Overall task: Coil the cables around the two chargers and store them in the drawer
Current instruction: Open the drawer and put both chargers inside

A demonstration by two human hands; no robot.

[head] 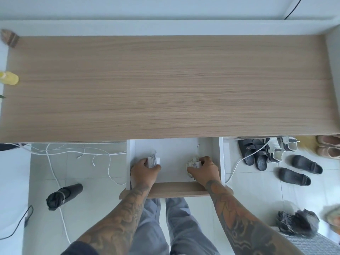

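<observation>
White floor tiles surround a long wooden table (165, 85), and its drawer (174, 144) is pulled open toward the person. From the head view, the left hand (143, 171) has its grip clenched around a white charger (153, 161) with cable wound on it, low at the drawer's left side. The right hand (204, 171) grasps the second charger (193, 163) at the right side; its coil looks rounder, though blur makes that uncertain. Both seem to touch the drawer floor. On release, a loosely tucked cable end could spring free and unwind, or snag when the drawer shuts. Loose white cords (77, 153) trail on the floor nearby.
</observation>
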